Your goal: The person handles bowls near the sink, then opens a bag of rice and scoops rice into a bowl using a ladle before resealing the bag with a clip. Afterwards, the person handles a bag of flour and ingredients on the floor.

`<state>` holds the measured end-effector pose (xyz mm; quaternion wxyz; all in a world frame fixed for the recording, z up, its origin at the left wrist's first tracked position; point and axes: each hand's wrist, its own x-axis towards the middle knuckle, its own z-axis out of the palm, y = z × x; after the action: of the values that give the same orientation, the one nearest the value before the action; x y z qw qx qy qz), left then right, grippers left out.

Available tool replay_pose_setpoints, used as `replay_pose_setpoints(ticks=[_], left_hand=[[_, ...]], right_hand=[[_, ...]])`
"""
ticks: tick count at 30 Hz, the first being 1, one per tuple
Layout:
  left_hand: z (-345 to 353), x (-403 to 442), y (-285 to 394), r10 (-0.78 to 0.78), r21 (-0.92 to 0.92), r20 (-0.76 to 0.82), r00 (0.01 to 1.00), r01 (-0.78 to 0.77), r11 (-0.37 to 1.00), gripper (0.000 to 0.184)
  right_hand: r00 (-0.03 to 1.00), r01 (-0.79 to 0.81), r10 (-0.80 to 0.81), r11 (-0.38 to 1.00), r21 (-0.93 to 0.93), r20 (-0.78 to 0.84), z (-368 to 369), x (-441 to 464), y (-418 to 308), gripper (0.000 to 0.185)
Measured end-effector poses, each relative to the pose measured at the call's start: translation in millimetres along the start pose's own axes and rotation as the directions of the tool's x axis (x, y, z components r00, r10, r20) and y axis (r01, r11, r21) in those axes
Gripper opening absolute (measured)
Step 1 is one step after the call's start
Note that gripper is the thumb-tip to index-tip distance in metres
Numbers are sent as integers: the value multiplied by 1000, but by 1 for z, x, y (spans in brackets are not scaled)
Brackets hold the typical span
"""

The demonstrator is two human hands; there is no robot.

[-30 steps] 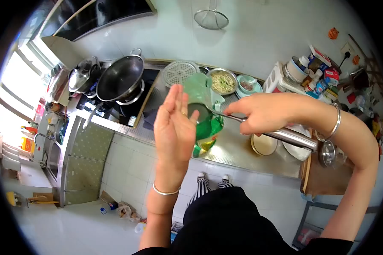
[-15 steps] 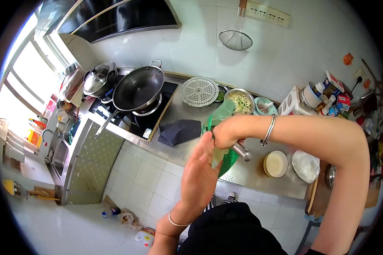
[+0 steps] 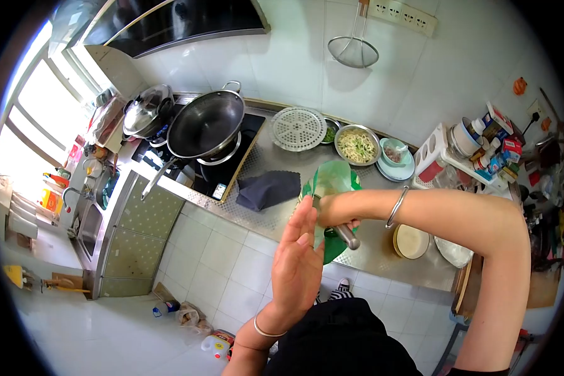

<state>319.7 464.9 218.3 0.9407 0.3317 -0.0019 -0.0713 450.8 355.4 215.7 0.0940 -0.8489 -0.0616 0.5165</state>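
Observation:
A green, partly see-through plastic bag (image 3: 332,178) is held up over the front of the counter. My left hand (image 3: 291,269) has it by its left side, fingers long and pressed together against the edge. My right hand (image 3: 337,210) reaches across the bag's mouth, closed round a utensil with a thick steel handle (image 3: 347,237). The handle's end points down toward me; the utensil's head is hidden by the bag and my hand. To the right, beyond my right wrist, is a round container of pale contents (image 3: 412,242).
A wok (image 3: 207,125) and a lidded pot (image 3: 148,113) stand on the stove. A dark cloth (image 3: 268,189), a perforated steamer plate (image 3: 298,129), a bowl of pale shredded food (image 3: 357,145) and a turquoise bowl (image 3: 395,152) are on the counter. A white rack (image 3: 443,156) stands right.
My right hand and the handle have shifted slightly down and left, showing more of the bag's upper part. The camera view has moved a little. My left hand stays against the bag.

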Motion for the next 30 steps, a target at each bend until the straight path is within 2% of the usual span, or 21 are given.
replay_pose_setpoints(ticks=[1, 3, 4, 6, 9, 10, 11, 13, 16, 17, 18, 19, 21, 23, 25, 27, 30], left_hand=[[0, 0, -1, 4, -5, -1, 1000, -4, 1000, 55], [0, -1, -2, 2, 5, 3, 1000, -2, 1000, 55], [0, -2, -3, 5, 13, 4, 1000, -5, 1000, 54], [0, -3, -3, 9, 19, 10, 1000, -9, 1000, 54], [-2, -3, -4, 12, 36, 22, 1000, -12, 999, 54], [-2, -2, -5, 18, 44, 30, 999, -19, 999, 54], [-1, -2, -5, 13, 45, 37, 999, -15, 999, 54], [1, -3, -3, -7, 74, 5, 1000, 6, 997, 55], [2, -3, -4, -13, 87, 37, 999, 10, 996, 55], [3, -3, -4, -14, 88, 40, 999, 11, 996, 55], [4, -3, -4, -12, 100, 34, 999, 9, 995, 55], [6, -3, -5, -10, 110, 29, 1000, 6, 994, 56], [7, -2, -7, -3, 111, 46, 999, -2, 994, 56], [8, -1, -7, 10, 114, 60, 998, -17, 993, 57], [9, -1, -7, 64, 127, 92, 994, -75, 989, 58], [10, 0, -6, 114, 133, 97, 989, -126, 983, 58], [14, 1, -5, 198, 144, 88, 976, -209, 967, 57]], right_hand=[[1000, -2, 2, 1000, 4, 0, 2, 4, 6, 20], [998, 64, -66, 929, 365, -8, 9, 17, 22, 18], [998, 65, -66, 928, 366, -9, 12, 18, 31, 18], [985, 169, -146, 780, 602, -87, 14, 12, 39, 18], [990, 141, -96, 693, 707, -104, 13, -10, 45, 16], [985, 172, -115, 660, 732, -128, 13, -10, 49, 30], [985, 173, -111, 655, 736, -133, 12, -16, 55, 30], [979, 206, -128, 584, 785, -161, 4, -52, 56, 15], [968, 237, -196, 524, 818, -155, 5, -68, 75, 16], [962, 249, -225, 500, 830, -153, 7, -73, 81, 22], [957, 250, -249, 440, 863, -150, 10, -81, 85, 45], [957, 249, -247, 440, 863, -151, 13, -85, 87, 45], [949, 260, -273, 392, 883, -158, 19, -91, 92, 62], [938, 274, -310, 381, 883, -157, 20, -104, 94, 62], [922, 287, -346, 310, 906, -174, 20, -126, 93, 62], [930, 272, -335, 348, 897, -152, 20, -144, 94, 62], [902, 338, -368, 278, 899, -225, 30, -166, 102, 62]])
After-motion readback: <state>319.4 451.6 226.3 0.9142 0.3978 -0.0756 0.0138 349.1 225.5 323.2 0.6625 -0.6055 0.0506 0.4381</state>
